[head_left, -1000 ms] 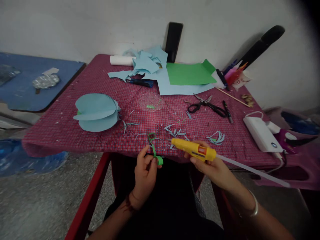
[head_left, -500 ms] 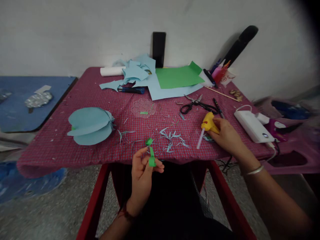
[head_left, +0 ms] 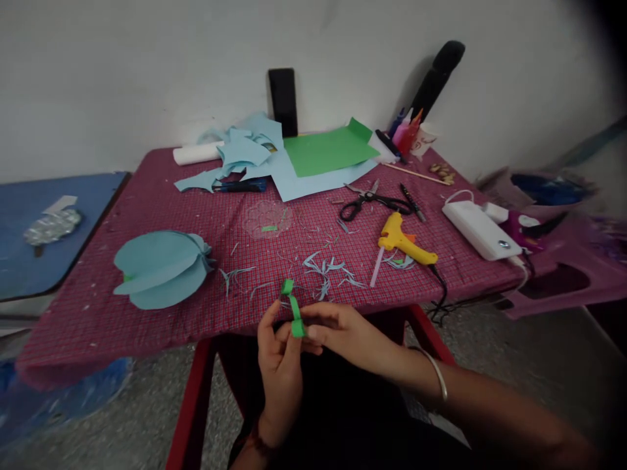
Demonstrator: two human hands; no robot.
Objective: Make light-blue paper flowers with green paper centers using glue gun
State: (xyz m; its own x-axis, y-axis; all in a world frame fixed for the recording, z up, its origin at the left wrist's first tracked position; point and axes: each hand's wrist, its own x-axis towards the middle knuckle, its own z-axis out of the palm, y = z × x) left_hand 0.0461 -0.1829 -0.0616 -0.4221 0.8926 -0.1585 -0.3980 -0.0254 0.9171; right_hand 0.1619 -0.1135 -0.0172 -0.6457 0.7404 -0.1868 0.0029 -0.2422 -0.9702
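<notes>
Between the fingers of my left hand [head_left: 280,369] is a curled green paper strip [head_left: 295,308], held just off the table's front edge. My right hand [head_left: 350,336] has its fingertips on the lower curl of the same strip, pinching it from the right. A yellow glue gun [head_left: 404,241] with a clear glue stick lies on its side to the right, its cord running off the table. Blue paper scraps [head_left: 326,269] are scattered beyond my hands. To the left rests a layered pale-blue paper shape [head_left: 161,267] with a green bit at its left end.
Black-handled scissors [head_left: 375,201] and a pen [head_left: 413,202] lie behind the glue gun. Green paper [head_left: 330,151] and blue offcuts [head_left: 245,149] cover the back. A phone [head_left: 283,102] leans on the wall. A white power box [head_left: 482,228] sits at right.
My right hand has let go of the glue gun, leaving it on the table, and moved left to the green paper strip. My left hand still holds the strip. The camera view has shifted slightly.
</notes>
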